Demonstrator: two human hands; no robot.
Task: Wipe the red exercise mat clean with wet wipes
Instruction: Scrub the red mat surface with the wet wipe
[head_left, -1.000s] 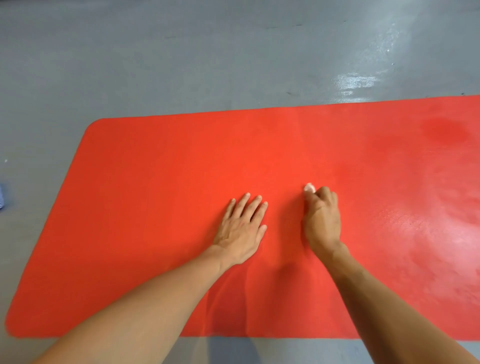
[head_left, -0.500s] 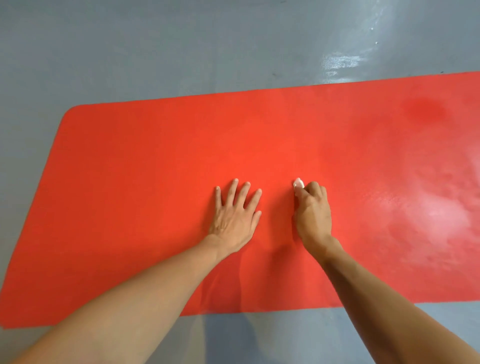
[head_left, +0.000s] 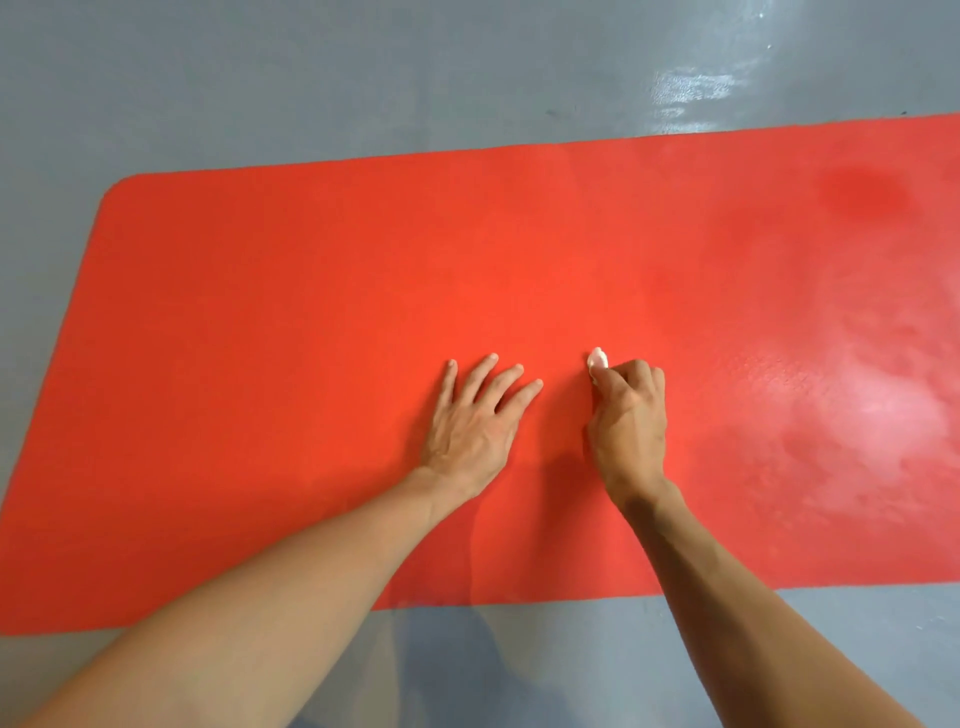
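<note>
The red exercise mat (head_left: 311, 291) lies flat on the grey floor and runs out of view at the right. My left hand (head_left: 475, 423) rests palm-down on its middle with the fingers spread. Just to the right of it, my right hand (head_left: 628, 421) is curled round a small crumpled white wet wipe (head_left: 596, 358) and holds it against the mat; only the wipe's tip shows beyond the fingers. The mat's right part looks glossy and damp, with a darker patch at the far right.
Grey painted floor (head_left: 363, 78) surrounds the mat on the far, left and near sides. A bright light reflection lies on the floor at the upper right. My own shadow falls on the floor below the mat's near edge.
The view has shifted, so the mat sits differently in frame. Both hands stay side by side on the mat's middle, the left fingers spread a little wider, the right still gripping the wipe.
</note>
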